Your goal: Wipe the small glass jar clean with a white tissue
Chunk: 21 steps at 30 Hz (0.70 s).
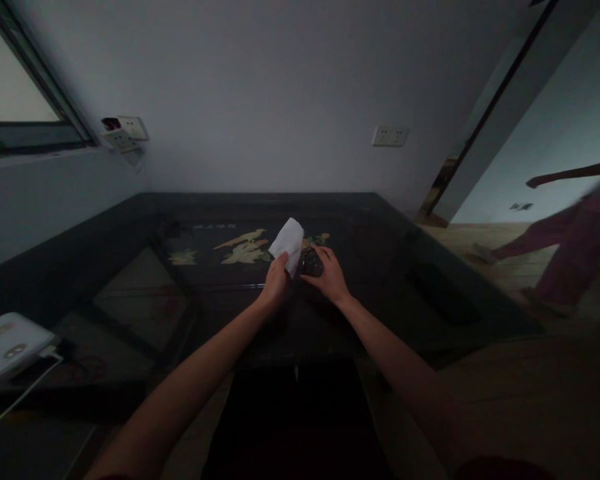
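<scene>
My left hand pinches a white sheet of paper or tissue by its lower edge, thumb on top. The sheet stands up at a tilt above the dark glossy table. Just to the right, my right hand curves its thumb and fingers around a small, dark, glassy object. Dim light and the fingers hide its exact kind. Both hands are close together over the middle of the table, with the sheet's right edge beside the glassy object.
A bird-and-flower picture decorates the tabletop. At the left lies a white device with a cable. A dark flat object lies on the right side. Wall sockets sit behind. On the right, a person in pink trousers is walking.
</scene>
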Each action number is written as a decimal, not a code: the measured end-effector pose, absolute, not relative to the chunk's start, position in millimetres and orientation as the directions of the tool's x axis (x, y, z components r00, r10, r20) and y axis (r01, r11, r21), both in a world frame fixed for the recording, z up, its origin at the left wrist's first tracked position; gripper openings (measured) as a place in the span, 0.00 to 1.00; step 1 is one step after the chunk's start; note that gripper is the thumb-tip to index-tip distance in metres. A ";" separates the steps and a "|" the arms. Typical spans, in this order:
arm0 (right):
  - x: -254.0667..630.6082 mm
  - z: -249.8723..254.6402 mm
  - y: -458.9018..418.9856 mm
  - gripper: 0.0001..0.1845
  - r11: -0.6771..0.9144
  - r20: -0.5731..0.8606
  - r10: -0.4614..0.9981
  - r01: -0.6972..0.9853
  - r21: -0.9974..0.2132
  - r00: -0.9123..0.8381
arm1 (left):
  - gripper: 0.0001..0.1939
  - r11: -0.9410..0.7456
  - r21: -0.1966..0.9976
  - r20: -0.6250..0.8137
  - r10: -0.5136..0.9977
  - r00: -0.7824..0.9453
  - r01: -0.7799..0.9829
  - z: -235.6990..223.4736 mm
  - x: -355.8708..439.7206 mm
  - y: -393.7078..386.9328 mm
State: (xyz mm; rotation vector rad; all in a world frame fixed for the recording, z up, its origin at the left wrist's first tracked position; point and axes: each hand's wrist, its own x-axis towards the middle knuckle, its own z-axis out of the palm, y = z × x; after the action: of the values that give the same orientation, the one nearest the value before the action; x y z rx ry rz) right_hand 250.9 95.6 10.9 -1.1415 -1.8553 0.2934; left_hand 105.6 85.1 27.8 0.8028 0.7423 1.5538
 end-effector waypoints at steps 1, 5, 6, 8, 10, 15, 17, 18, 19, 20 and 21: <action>250.5 11.4 95.5 0.42 0.543 0.580 0.802 0.581 -0.606 -0.145 | 0.14 -0.144 0.815 0.080 0.987 -0.138 -0.561 29.4 102.9 87.1; 251.4 16.0 94.3 0.41 0.536 0.600 0.795 0.567 -0.625 -0.091 | 0.12 -0.155 0.770 -0.036 0.958 -0.286 -0.618 40.3 91.8 93.1; 252.3 17.7 93.8 0.41 0.538 0.604 0.792 0.568 -0.623 -0.088 | 0.12 -0.142 0.766 -0.062 0.954 -0.293 -0.627 42.1 89.6 94.1; 255.2 21.4 92.9 0.41 0.541 0.614 0.785 0.574 -0.615 -0.082 | 0.12 -0.094 0.772 -0.110 0.955 -0.277 -0.629 42.6 86.7 95.6; 259.8 25.8 92.7 0.42 0.542 0.625 0.778 0.573 -0.615 -0.065 | 0.13 -0.029 0.785 -0.154 0.958 -0.240 -0.619 38.8 85.8 96.8; 286.6 40.3 98.6 0.40 0.551 0.642 0.767 0.527 -0.647 -0.013 | 0.13 0.110 0.808 -0.214 0.970 -0.114 -0.578 25.8 88.8 96.8; 304.8 44.2 103.6 0.40 0.535 0.640 0.768 0.563 -0.630 -0.014 | 0.14 0.158 0.825 -0.225 0.972 -0.060 -0.543 23.6 90.2 95.2; 314.9 44.5 106.3 0.41 0.521 0.635 0.772 0.589 -0.618 -0.017 | 0.15 0.175 0.834 -0.228 0.973 -0.038 -0.523 23.0 90.8 94.4; 325.3 43.4 109.1 0.40 0.506 0.628 0.778 0.611 -0.609 -0.018 | 0.16 0.188 0.844 -0.226 0.974 -0.015 -0.502 22.5 91.4 93.7; 335.3 40.8 111.8 0.40 0.490 0.621 0.783 0.630 -0.603 -0.016 | 0.17 0.197 0.854 -0.221 0.975 0.006 -0.481 22.0 91.9 93.2; 344.6 37.0 114.4 0.40 0.475 0.614 0.789 0.645 -0.599 -0.010 | 0.18 0.205 0.864 -0.218 0.976 0.025 -0.460 21.2 92.4 93.0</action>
State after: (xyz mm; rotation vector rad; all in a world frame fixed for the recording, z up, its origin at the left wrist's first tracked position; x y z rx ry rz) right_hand 344.6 114.4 37.0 -1.2332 -1.7181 0.1800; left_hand 92.4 93.0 21.2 0.6882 0.9685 1.2575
